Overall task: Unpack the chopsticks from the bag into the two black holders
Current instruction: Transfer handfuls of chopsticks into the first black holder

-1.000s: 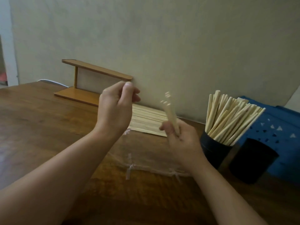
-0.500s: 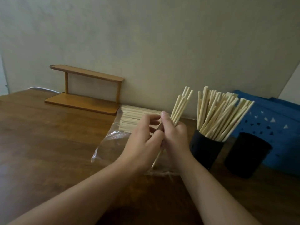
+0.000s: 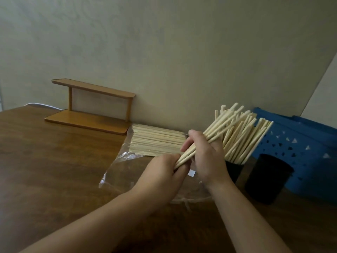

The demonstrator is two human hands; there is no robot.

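Head view of a chopstick-unpacking task at a wooden table (image 3: 54, 170). The left hand (image 3: 164, 172) and the right hand (image 3: 207, 157) together hold a small bundle of chopsticks (image 3: 215, 132): the left hand's fingers curl round its lower ends, and the right hand wraps round its middle, so that the bundle slants up and to the right, its upper ends in front of the sticks already standing in the near holder. The clear plastic bag (image 3: 120, 172) lies flat on the table beneath both hands, and a flat stack of remaining chopsticks (image 3: 156, 141) rests at its far end, near the wall. Of the 2 black holders, the first holder (image 3: 234, 168), just right of the right hand, is densely packed with upright chopsticks that fan outward; the second holder (image 3: 268, 178), just beside it to the right, shows no chopsticks above its rim, and its inside cannot be seen. A blue perforated basket (image 3: 300, 148) stands behind the holders, and a 2-tier wooden rack (image 3: 91, 108) stands against the wall to the left. Judged progress: roughly the first half is done, with 1 holder apparently full; the held bundle and the stack in the bag are left to be placed, presumably in the second holder.
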